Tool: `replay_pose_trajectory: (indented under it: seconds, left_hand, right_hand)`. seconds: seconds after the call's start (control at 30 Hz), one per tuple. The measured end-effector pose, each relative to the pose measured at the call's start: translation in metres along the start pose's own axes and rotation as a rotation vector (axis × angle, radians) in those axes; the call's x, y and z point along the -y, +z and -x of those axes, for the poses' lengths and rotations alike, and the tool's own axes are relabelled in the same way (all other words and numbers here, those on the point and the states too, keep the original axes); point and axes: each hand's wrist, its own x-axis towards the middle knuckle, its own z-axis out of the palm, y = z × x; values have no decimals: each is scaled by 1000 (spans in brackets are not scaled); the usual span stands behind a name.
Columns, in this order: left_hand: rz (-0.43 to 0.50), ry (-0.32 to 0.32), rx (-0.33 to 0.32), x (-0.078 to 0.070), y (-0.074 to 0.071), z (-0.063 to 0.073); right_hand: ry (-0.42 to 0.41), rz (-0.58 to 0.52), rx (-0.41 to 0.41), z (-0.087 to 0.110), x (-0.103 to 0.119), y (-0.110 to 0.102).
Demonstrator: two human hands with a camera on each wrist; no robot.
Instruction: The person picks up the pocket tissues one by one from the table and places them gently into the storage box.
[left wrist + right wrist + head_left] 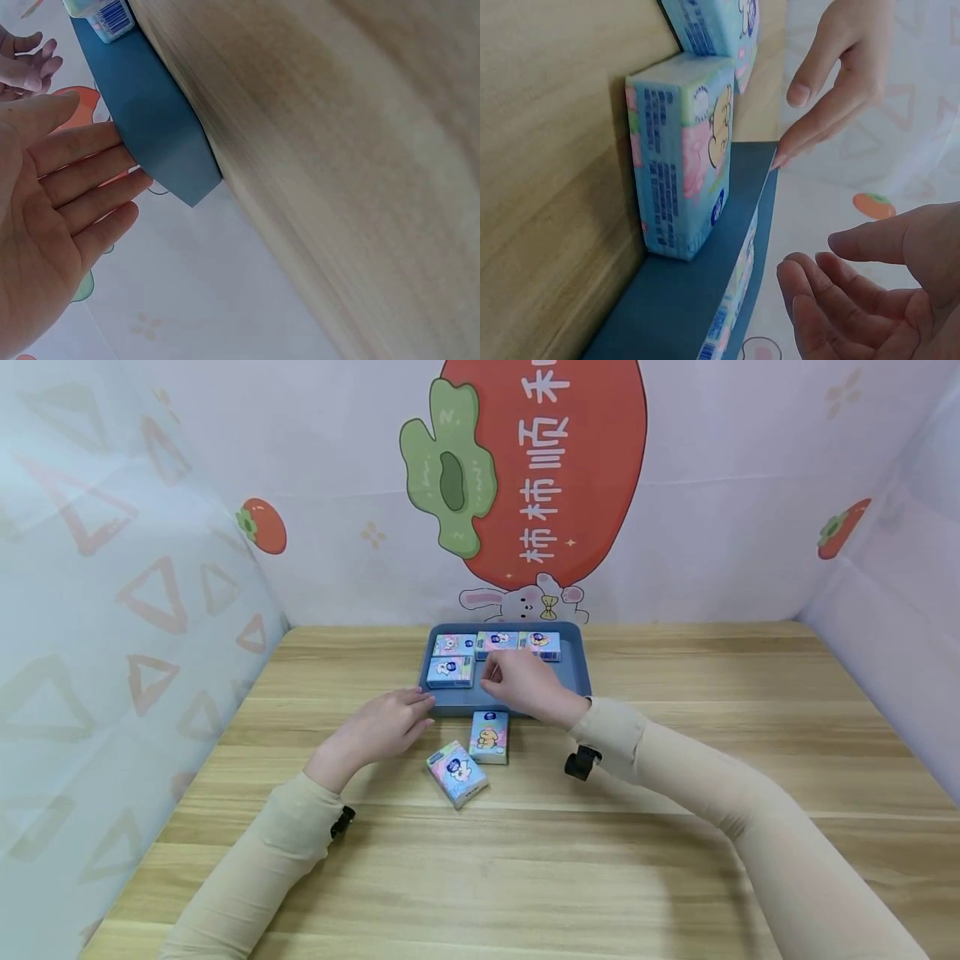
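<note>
— Where are the little packs?
— Four lie in the blue-grey tray (573, 675): a back-left pack (453, 645), a front-left pack (448, 672) just before it, and a back-middle pack (495, 643) and back-right pack (538, 643) along the far side.
— And outside it?
— Two, on the worktop (525, 868). The straight pack (489, 739) stands close by the tray's near wall; the slanted pack (457, 774) lies askew, nearer the person.
— What about the right hand (527, 683)?
— Above the tray, past the front-left pack, wrist bent inward. Its fingers (796, 281) are loosely curved, a gap between them and the thumb, holding nothing.
— The left hand (381, 724)?
— At the tray's near-left corner, fingers (82, 146) straight and side by side, the tips at the wall, gripping nothing.
— Anything round about?
— Pale sleeves (693, 768) on both arms, and behind the worktop a white backdrop (337, 560) with a big red fruit drawing (592, 460).
</note>
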Motion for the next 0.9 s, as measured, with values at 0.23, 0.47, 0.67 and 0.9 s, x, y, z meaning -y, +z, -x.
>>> replay_pose_trajectory:
  seconds: [0.23, 0.47, 0.67, 0.9]
  left_hand:
    - [-5, 11, -9, 1, 1, 0]
    - [-5, 23, -14, 1, 1, 0]
    - [-3, 27, -18, 1, 3, 0]
    - [9, 24, -17, 1, 2, 0]
  right_hand:
    - [-29, 1, -1, 11, -4, 8]
    - [-53, 20, 0, 21, -8, 16]
    - [-54, 29, 0, 27, -10, 19]
    - [-83, 84, -6, 32, -12, 23]
